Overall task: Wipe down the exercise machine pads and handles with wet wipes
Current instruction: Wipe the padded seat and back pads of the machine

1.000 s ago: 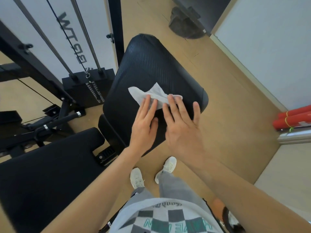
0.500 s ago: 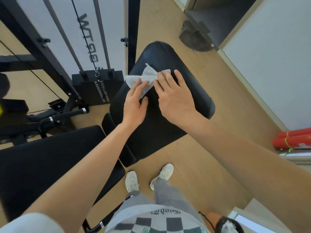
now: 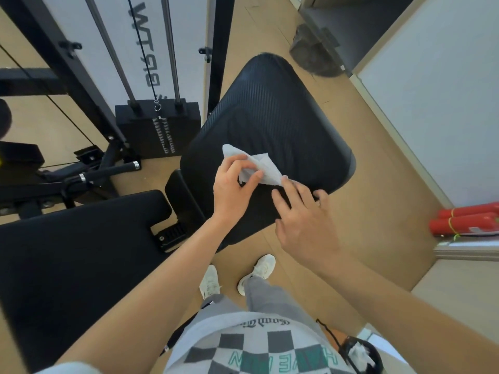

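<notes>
Two hands work over the black ribbed pad (image 3: 270,112). The left hand (image 3: 233,186) pinches the white wet wipe (image 3: 270,171) between its thumb and curled fingers. The crumpled wipe lies on the pad's near half, with its long axis running from upper left down to lower right. The right hand (image 3: 306,222) is spread wide with fingers straight, and its forefinger seems to touch the wipe's lower-right tip. A flat black bench (image 3: 81,238) sits just left of the pad.
</notes>
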{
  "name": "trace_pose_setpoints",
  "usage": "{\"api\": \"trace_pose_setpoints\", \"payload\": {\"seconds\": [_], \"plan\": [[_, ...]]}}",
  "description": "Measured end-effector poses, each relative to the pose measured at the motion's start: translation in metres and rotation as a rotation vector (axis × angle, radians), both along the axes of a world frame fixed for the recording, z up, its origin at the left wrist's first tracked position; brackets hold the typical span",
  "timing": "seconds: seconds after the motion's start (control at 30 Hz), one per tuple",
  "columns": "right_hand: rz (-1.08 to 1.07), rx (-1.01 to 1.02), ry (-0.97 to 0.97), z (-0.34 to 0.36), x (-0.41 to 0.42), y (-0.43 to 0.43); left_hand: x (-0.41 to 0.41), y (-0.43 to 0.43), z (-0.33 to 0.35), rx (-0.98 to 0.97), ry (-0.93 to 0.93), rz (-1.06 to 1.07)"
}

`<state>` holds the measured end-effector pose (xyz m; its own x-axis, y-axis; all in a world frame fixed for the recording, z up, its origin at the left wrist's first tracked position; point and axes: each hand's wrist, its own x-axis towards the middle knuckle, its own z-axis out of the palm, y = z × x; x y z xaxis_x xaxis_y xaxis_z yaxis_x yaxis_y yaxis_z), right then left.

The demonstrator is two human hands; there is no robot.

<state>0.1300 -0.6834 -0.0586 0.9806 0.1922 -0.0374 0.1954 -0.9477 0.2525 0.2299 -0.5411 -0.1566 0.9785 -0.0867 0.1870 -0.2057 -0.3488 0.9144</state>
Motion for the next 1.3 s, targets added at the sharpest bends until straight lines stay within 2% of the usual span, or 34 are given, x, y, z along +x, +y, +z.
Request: {"api": "trace_pose_setpoints", "payload": {"seconds": [0.07,0.17,0.23,0.3,0.37,0.4,0.47,0.53,0.7,0.8,0.9,1.07,1.17,1.23,1.3], "plan": [[-0.025,0.131,-0.046,-0.006,-0.004,0.004,0.004,-0.006,0.006,-0.037,0.025,0.032],[-0.099,0.47,-0.173,-0.016,-0.01,0.007,0.01,-0.014,0.017,-0.062,0.014,0.027],[-0.342,0.767,-0.336,-0.013,-0.017,0.01,0.011,-0.019,0.021,-0.047,-0.008,0.019],[-0.729,1.062,-0.459,-0.009,-0.022,0.01,0.006,-0.023,0.02,-0.033,-0.017,-0.014],[-1.044,1.312,-0.515,-0.009,-0.021,0.003,-0.002,-0.025,0.016,-0.008,-0.037,-0.061],[-1.123,1.415,-0.504,-0.01,-0.018,-0.003,-0.008,-0.026,0.012,0.016,-0.053,-0.08],[-1.124,1.582,-0.448,-0.011,-0.009,-0.015,-0.019,-0.028,0.007,0.052,-0.056,-0.102],[-1.009,1.711,-0.399,-0.014,0.0,-0.025,-0.023,-0.029,0.006,0.04,-0.018,-0.11],[-0.815,1.699,-0.334,-0.018,0.007,-0.037,0.012,-0.037,0.031,-0.006,0.044,-0.101],[-0.777,1.692,-0.323,-0.021,0.007,-0.041,0.034,-0.046,0.056,-0.113,0.12,0.019],[-0.776,1.688,-0.334,-0.023,0.008,-0.041,0.032,-0.05,0.061,-0.139,0.064,0.101],[-0.762,1.702,-0.311,-0.022,0.006,-0.042,-0.026,-0.059,0.04,-0.039,-0.063,-0.098],[-0.755,1.681,-0.306,-0.02,0.006,-0.043,-0.059,-0.058,0.023,0.087,-0.22,-0.249],[-0.748,1.678,-0.301,-0.02,0.007,-0.042,-0.052,-0.051,0.014,0.134,-0.3,-0.296],[-0.754,1.689,-0.312,-0.022,0.007,-0.04,-0.032,-0.045,0.013,0.182,-0.302,-0.299]]}}
